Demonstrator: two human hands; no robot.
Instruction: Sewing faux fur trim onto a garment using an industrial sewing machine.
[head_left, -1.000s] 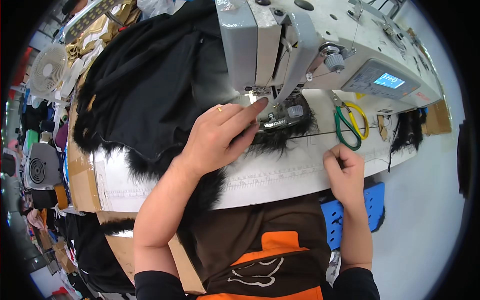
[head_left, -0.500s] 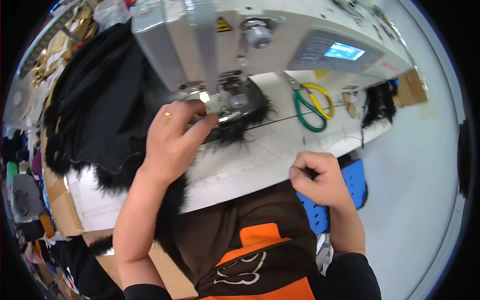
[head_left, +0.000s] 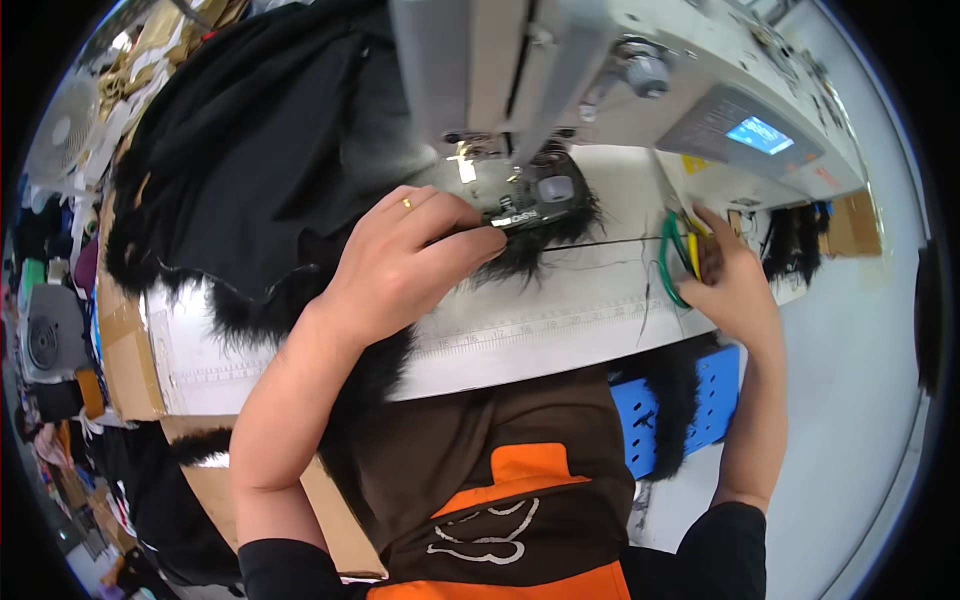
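Note:
My left hand, a ring on one finger, is closed at the sewing machine's needle area. Its thumb and fingertips pinch the edge of the black fur-trimmed fabric, close to the metal plate by the presser foot; the exact grip is partly hidden. The fabric spreads over the table to the left, and a tuft of black fur sticks out right of the foot. At the right, my right hand has its thumb and fingers round the green and yellow handles of the scissors, which lie on the table.
The sewing machine with its lit screen spans the top. A ruler scale runs along the table's front. Beneath its edge hangs a blue perforated panel with black fur over it. Black fur scraps lie by a cardboard piece.
My right hand has moved from the table's front edge up to the scissors and closed on their handles. My left hand stays at the presser foot. The whole view has shifted.

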